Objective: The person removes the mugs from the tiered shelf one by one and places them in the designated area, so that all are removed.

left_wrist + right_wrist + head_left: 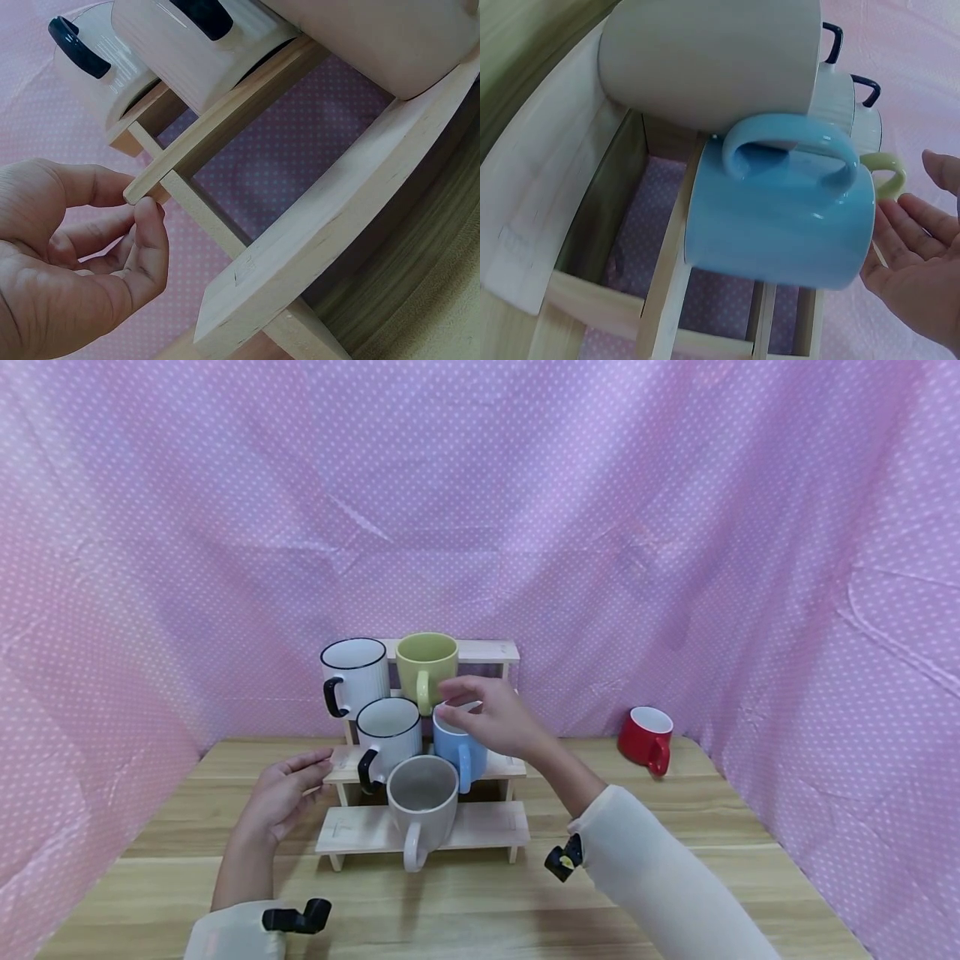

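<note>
A three-step wooden rack (480, 827) bears several mugs. My left hand (283, 795) pinches the left end of its middle board (161, 169) between thumb and fingertips. Over the blue mug (459, 752) on the middle step is my right hand (491, 718), fingers extended and holding nothing. In the right wrist view its fingertips lie right at the rims of the blue mug and the yellow-green mug (426, 660). Beside the blue mug stands a white mug with black rim and handle (393, 747). A beige mug (423, 806) sits on the lowest step.
Another white black-rimmed mug (360, 677) stands at the top left of the rack. A red mug (643, 739) with a white inside is on the wooden table (600, 902), far right. Pink dotted cloth (480, 510) hangs behind and at the sides.
</note>
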Demonstrator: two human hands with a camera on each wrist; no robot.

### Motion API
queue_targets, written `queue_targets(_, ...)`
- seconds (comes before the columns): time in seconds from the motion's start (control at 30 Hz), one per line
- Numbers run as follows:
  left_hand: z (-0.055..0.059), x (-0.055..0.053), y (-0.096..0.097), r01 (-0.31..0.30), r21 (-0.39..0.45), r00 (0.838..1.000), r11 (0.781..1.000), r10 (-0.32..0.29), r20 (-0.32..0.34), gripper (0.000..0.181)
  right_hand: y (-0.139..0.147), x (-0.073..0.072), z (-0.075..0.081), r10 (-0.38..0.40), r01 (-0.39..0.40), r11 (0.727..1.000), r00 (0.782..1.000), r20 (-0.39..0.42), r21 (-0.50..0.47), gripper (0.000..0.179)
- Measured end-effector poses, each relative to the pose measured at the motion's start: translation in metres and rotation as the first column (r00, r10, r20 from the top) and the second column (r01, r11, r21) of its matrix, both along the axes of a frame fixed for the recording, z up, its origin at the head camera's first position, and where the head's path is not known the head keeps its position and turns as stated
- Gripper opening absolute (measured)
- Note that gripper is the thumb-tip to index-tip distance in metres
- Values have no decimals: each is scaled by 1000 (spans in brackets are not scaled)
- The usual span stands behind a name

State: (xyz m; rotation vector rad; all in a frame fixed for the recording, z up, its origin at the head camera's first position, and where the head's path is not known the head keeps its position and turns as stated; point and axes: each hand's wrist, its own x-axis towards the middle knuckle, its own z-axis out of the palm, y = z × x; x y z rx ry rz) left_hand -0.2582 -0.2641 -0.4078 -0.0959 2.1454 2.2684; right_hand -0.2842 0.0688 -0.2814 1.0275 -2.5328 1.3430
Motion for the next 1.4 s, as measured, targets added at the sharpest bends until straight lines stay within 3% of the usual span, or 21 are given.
queue_targets(0.3, 0, 0, 0, -3, -3, 1000, 1000, 3, 3, 51, -15, -5, 4, -4, 13, 999, 984, 180, -50, 34)
queue_targets(0.5, 0, -1, 0, -3, 5, 1000, 1000, 3, 7, 50, -21, -11, 7, 10, 43, 990, 930, 366, -136, 31)
queue_targets(0.7, 0, -2, 0, 0, 10, 1000, 1000, 0, 9, 50, -26, -14, 10, -10, 86, 987, 881, 474, -139, 29)
queue_targets(0.93, -2, -3, -1, 1, 28, 1000, 1000, -1, 0, 46, -34, -13, 15, -15, 128, 977, 841, 541, -172, 22)
queue_targets(1.4, 0, -1, -1, 6, 29, 1000, 1000, -6, -1, 47, -37, -14, 16, 20, 155, 956, 815, 579, -251, 21)
